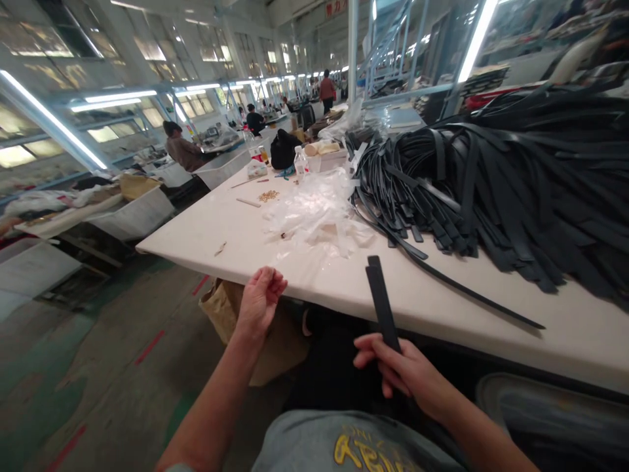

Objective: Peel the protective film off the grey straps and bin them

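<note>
My right hand [400, 367] grips black flat straps [382, 305], their square ends pointing up over the table's front edge. They look like belt straps, two lying one on the other. Just off the same edge, my left hand [263, 295] is closed with its fingertips pinched together; anything between them is too small to make out. On the table, a large heap of similar black straps [511, 177] fills the right side. One loose strap [481, 295] runs out from it toward the front edge. Small gold-coloured pieces [268, 195] lie in a little pile beyond my left hand.
Crumpled clear plastic [319, 210] covers the middle of the pale table [187, 229]. Behind it stand a plastic bottle [299, 160] and a black bag [285, 149]. A brown paper bag [221, 308] is below the front edge. People sit at benches farther back.
</note>
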Action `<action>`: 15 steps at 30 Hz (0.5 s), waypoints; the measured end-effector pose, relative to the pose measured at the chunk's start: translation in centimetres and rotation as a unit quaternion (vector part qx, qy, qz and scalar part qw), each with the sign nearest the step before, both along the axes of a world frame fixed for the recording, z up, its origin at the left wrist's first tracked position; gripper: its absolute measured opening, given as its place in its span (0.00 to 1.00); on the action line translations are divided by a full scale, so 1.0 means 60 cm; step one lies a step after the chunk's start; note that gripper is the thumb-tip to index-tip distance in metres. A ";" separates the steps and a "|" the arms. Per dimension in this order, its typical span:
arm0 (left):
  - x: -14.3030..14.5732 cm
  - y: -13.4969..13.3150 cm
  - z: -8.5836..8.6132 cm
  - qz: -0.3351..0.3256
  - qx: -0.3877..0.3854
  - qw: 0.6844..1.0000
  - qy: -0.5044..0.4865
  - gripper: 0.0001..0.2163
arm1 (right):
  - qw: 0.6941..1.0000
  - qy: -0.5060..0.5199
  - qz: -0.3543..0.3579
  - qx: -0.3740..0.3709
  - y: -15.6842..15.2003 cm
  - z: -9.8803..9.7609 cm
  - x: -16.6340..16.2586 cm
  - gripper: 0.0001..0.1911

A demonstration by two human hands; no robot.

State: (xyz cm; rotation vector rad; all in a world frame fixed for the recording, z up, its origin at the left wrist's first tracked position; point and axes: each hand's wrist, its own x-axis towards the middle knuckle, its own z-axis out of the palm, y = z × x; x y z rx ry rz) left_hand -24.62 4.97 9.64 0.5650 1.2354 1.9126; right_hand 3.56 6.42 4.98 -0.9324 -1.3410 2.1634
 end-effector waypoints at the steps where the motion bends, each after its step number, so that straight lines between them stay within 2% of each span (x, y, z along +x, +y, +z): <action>1: 0.010 -0.015 -0.013 -0.002 -0.003 1.000 0.012 0.16 | 1.000 0.014 0.005 0.004 0.011 0.005 -0.025 0.24; 4: 0.037 -0.048 -0.036 -0.011 -0.015 0.998 0.066 0.15 | 0.999 0.039 0.003 -0.015 0.037 0.015 -0.096 0.20; 8: 0.062 -0.077 -0.051 -0.026 -0.067 0.980 0.184 0.15 | 0.997 0.058 -0.019 -0.049 0.055 0.026 -0.161 0.20; 12: 0.078 -0.097 -0.055 -0.034 -0.111 0.946 0.302 0.16 | 0.994 0.072 -0.078 -0.028 0.062 0.034 -0.181 0.25; 15: 0.092 -0.103 -0.067 -0.048 -0.137 0.927 0.345 0.19 | 0.992 0.029 -0.124 -0.016 0.064 0.024 -0.180 0.27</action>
